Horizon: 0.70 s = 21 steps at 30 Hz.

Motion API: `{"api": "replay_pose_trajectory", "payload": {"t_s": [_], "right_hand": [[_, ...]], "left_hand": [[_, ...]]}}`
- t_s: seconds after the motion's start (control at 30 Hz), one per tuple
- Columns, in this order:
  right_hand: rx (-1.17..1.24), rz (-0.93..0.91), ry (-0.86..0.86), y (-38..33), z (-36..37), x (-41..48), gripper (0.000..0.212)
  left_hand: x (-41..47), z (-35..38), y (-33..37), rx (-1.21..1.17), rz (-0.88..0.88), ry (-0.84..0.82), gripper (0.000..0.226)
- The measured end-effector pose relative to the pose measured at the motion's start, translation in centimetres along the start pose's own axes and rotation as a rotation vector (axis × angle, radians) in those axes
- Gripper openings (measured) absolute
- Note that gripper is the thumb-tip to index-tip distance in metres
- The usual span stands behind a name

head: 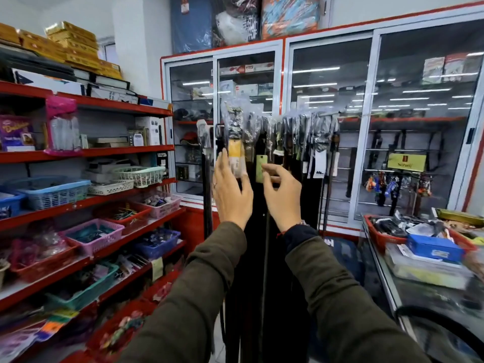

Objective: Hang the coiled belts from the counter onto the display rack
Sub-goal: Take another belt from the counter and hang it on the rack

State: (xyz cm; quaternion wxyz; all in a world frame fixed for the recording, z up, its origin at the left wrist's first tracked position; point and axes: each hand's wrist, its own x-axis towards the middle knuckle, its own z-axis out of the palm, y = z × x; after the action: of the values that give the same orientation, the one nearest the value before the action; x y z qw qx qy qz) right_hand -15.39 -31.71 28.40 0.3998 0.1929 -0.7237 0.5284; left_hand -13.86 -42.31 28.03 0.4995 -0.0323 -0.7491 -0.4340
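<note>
Belts [264, 205] hang straight down off the rack [327, 114], long axis vertical, buckles up top, packed tight side by side. Left hand [230, 195] is flat against them, fingers spread and loose, beside a yellow tag [235, 150]. Right hand [284, 195] pinches a green tag [261, 165]. Right of the rack the rod is bare; counter [392, 279] edge crowds that side.
</note>
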Motion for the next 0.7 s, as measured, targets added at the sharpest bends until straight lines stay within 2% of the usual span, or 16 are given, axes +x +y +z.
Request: {"api": "replay_pose_trajectory", "payload": {"t_s": [0.07,0.13,0.2,0.3,0.5,0.7], "right_hand": [[-0.033,-0.047,-0.002,2.0,-1.6,-1.9,0.027],[-0.093,-0.078,-0.010,4.0,-3.4,-4.0,0.029],[-0.188,-0.076,-0.005,6.3,-5.5,-6.2,0.034],[-0.321,0.012,0.000,10.1,-9.1,-9.5,0.042],[-0.626,0.360,-0.027,18.2,-17.5,-15.7,0.054],[-0.727,0.795,0.079,23.6,-26.0,-20.0,0.058]], "left_hand": [[-2.9,1.4,-0.2,0.189,0.091,-0.013,0.069],[-5.9,2.9,-0.4,0.279,0.192,-0.063,0.069],[-9.2,4.8,-0.7,0.287,0.257,-0.161,0.066],[-14.2,8.0,-1.2,0.258,0.254,-0.319,0.063],[-22.8,14.9,-1.1,0.189,0.219,-0.583,0.060],[-30.0,21.8,0.7,0.052,0.183,-0.884,0.054]]}}
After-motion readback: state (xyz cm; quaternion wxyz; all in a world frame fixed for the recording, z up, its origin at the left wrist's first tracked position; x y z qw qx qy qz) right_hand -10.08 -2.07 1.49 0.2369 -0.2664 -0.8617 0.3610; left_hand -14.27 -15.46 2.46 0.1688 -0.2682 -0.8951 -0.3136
